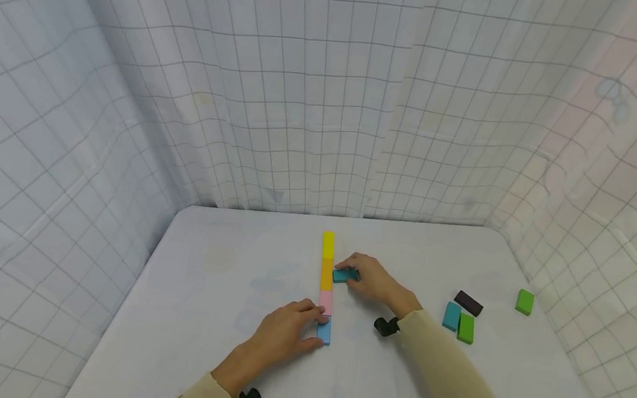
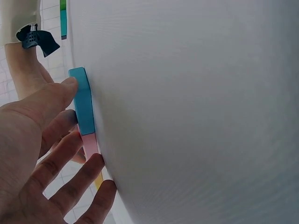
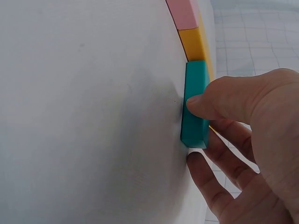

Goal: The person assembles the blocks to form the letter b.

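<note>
A straight row of blocks runs away from me: a light blue block [image 1: 324, 332] nearest, then a pink block [image 1: 325, 301], an orange-yellow block [image 1: 326, 274] and a bright yellow block [image 1: 328, 244]. My left hand [image 1: 284, 330] holds the light blue block, thumb at its near end and index finger by its far part; other fingers reach along the pink block. My right hand [image 1: 373, 278] pinches a teal block [image 3: 195, 102] between thumb and fingers. That block lies crosswise, its left end against or very close to the right side of the orange-yellow block.
On the right of the white table [image 1: 206, 315] lie a dark brown block [image 1: 468, 303], a blue block [image 1: 451, 316] and a green block [image 1: 466, 329]. Another green block [image 1: 525, 302] sits farther right. Gridded white curtains [image 1: 304, 96] enclose the back and sides.
</note>
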The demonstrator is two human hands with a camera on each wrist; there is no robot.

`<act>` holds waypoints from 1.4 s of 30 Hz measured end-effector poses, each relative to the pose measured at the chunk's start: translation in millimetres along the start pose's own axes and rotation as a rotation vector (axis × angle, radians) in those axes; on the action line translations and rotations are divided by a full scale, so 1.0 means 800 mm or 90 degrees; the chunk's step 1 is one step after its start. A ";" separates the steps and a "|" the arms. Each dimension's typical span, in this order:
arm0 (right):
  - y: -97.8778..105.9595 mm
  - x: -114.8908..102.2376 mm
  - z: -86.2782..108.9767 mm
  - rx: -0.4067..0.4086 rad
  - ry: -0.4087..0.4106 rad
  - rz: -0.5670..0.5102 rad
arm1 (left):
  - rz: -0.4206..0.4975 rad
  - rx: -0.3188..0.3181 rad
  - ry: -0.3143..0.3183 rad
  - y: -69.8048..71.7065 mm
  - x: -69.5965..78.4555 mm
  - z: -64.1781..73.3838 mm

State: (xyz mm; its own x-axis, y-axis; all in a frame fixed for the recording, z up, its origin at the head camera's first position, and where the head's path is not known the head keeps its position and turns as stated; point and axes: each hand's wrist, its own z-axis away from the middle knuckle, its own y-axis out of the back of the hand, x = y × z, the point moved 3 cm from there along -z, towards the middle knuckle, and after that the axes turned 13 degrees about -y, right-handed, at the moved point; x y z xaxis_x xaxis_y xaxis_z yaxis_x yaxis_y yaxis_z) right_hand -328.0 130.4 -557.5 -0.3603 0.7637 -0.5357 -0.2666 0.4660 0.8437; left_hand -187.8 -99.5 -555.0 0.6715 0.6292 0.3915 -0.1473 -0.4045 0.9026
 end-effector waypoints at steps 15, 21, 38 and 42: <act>0.000 -0.001 0.001 -0.002 -0.005 0.001 | 0.001 -0.012 0.007 0.003 0.002 0.000; 0.001 -0.002 0.001 -0.001 0.002 -0.005 | -0.003 -0.011 0.005 0.003 0.004 0.000; -0.001 -0.003 0.001 -0.006 0.019 0.006 | -0.004 -0.015 0.005 0.002 0.002 0.001; 0.000 -0.003 0.003 -0.006 0.003 0.001 | -0.007 -0.014 0.003 0.001 0.001 0.001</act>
State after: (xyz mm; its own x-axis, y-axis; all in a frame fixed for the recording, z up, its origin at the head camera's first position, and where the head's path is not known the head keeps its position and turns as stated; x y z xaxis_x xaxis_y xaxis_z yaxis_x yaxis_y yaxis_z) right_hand -325.3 129.6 -556.6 -0.3651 0.7619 -0.5350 -0.2740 0.4613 0.8439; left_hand -186.8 -99.5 -554.4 0.6695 0.6371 0.3819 -0.1550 -0.3829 0.9107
